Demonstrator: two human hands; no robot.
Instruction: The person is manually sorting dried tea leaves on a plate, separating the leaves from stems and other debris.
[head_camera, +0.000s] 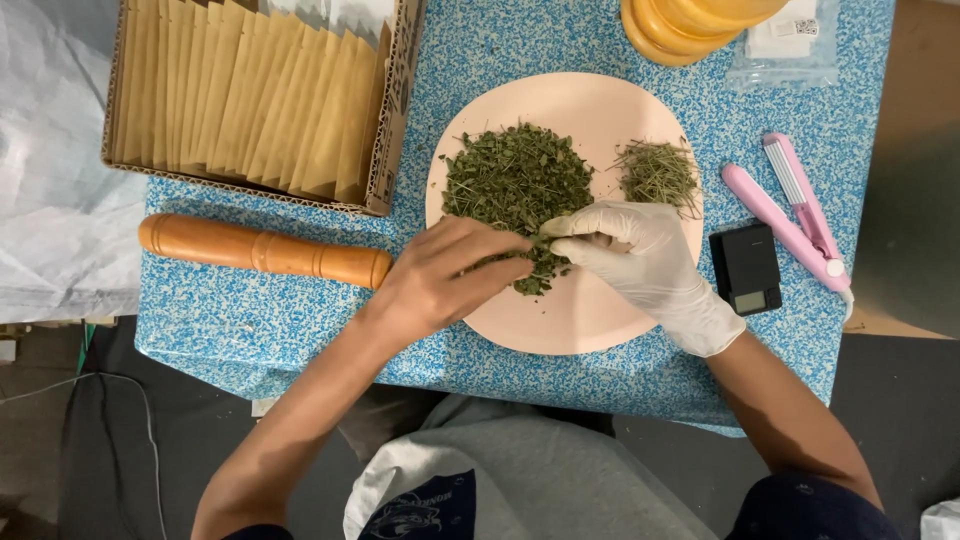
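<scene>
— What are the hands on?

— Both meet over the big heap of dried green leaves (515, 185) on the pale pink round plate (590, 320). The bare left hand (440, 275) has its fingers drawn together, pinching into the lower edge of that heap. The white-gloved right hand (640, 255) pinches a small sprig of the same herb between thumb and forefinger, tip to tip with the left.

— How does the herb look?

— Crumbled, dark green, flaky, piled loosely just above the pinch. A smaller tuft of thin, paler stems (658, 175) lies apart, above the gloved hand.

— And around the pinch, from the left?

— Far left and above, a cardboard box (385, 150) packed with upright tan paper envelopes (250, 95) in a row. Just left of the bare hand, a wooden rolling pin (265, 250) lies on the blue-speckled table (250, 320). Above the plate, an orange-yellow round container (690, 25), cut off by the frame. Beside it, a clear plastic bag (790, 45) holding a white label; its print is too small to tell. Just right of the glove, a small black pocket scale (746, 268), then a pink hinged sealing tool (795, 215).
</scene>
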